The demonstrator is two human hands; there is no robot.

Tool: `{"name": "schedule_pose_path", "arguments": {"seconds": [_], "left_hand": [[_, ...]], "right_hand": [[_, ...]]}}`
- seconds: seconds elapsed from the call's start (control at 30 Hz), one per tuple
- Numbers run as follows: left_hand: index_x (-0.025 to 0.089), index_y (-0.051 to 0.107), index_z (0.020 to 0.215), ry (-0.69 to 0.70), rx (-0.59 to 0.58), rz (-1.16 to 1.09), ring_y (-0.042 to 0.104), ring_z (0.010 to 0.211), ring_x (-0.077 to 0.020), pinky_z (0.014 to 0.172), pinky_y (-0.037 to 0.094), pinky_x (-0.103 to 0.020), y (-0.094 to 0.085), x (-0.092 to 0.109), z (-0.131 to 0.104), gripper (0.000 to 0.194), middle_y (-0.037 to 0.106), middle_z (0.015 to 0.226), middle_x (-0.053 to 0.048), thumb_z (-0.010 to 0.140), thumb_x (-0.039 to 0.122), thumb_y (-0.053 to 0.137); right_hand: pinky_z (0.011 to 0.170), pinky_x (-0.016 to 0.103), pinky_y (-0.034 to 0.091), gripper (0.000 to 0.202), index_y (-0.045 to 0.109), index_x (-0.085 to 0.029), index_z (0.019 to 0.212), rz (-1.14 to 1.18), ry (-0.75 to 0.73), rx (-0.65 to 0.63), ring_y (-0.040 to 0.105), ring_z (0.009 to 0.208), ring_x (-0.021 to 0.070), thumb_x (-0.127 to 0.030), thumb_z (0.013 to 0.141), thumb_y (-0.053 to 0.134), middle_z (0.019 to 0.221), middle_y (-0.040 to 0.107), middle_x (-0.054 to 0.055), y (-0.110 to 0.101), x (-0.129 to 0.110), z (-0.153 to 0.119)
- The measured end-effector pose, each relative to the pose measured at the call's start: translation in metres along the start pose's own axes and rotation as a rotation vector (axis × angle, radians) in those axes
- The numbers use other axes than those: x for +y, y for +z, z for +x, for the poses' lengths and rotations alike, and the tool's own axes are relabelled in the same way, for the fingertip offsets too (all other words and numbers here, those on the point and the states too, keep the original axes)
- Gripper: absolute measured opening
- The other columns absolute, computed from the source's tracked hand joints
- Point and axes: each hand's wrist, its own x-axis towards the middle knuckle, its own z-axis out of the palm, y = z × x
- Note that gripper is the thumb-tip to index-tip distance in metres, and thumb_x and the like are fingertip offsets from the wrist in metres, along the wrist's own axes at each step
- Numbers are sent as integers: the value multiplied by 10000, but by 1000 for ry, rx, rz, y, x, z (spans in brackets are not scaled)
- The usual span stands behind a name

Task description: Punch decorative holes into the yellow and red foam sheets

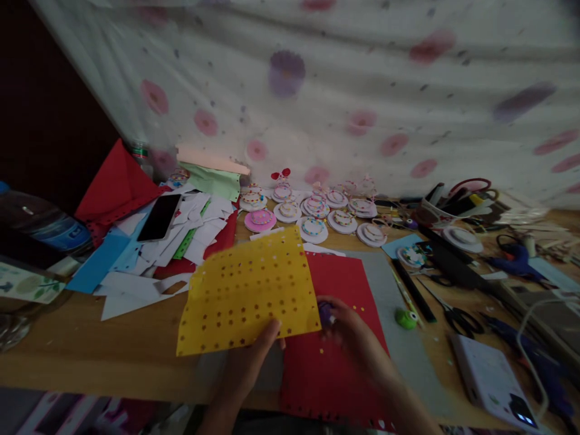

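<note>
My left hand [260,356] grips the lower edge of a yellow paper sheet [254,272], thumb on top and fingers underneath. Rows of small flower-shaped holes run across the sheet. At its right edge, my right hand [347,329] is closed around a small purple paper punch [325,313], mostly hidden by the fingers and slightly blurred. Beneath lies a red paper sheet [338,386] with a few tiny yellow cut-outs on it and punched holes along its near edge.
Paper scraps [149,260] and a phone [159,217] lie left, near a bottle [49,223]. Several round beaded ornaments [312,228] stand at the back. On the right are scissors [457,314], a green punch [406,318], a glue gun [516,260] and a white power bank [493,380].
</note>
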Motion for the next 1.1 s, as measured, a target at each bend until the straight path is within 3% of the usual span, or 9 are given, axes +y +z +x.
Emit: {"name": "schedule_pose_path", "arguments": {"seconds": [0.13,0.23,0.33,0.57,0.8,0.93,1.1], "left_hand": [[259,706,659,20,39,203,555,1186,-360,1115,299,-478,11,14,-3,130,747,849,-79,626,318,817],[274,720,767,34,127,248,470,1275,-359,1158,206,-475,16,19,-10,222,735,1000,-68,588,319,843],[288,719,907,101,197,238,371,1356,-343,1185,142,-446,21,19,-17,364,711,1116,-65,570,314,854],[309,689,1024,206,113,492,334,1384,-301,1178,213,-437,17,13,-22,398,663,1234,-36,662,453,769],[258,702,1000,397,-22,764,491,1273,-331,1160,252,-512,8,10,-18,347,709,1133,-71,707,444,705],[258,697,998,320,-13,697,495,1267,-339,1138,313,-497,11,11,-18,374,700,1142,-78,692,472,711],[277,706,948,261,8,686,419,1329,-333,1173,246,-464,11,11,-15,342,696,1151,-66,663,465,731]], "right_hand": [[670,271,510,342,690,-268,1046,32,64,-67,565,690,128,-322,716,764,905,635,10,12,6,-23],[565,241,490,298,713,-255,992,-48,40,-153,518,603,107,-359,719,771,825,627,8,21,9,-35],[525,211,454,257,729,-255,925,-102,-12,-146,517,601,108,-358,697,790,782,633,1,27,8,-42],[785,284,479,283,738,-283,921,-117,-59,-62,620,844,183,-339,657,822,856,709,15,33,3,-41],[768,292,482,300,736,-227,902,-72,-53,-45,624,813,187,-330,636,831,852,720,31,30,9,-38],[714,234,462,245,744,-240,878,6,-41,-53,598,760,144,-322,661,822,776,689,-3,30,8,-37],[675,194,443,243,751,-233,868,73,29,-65,570,738,114,-315,654,832,789,682,-8,30,6,-37]]}}
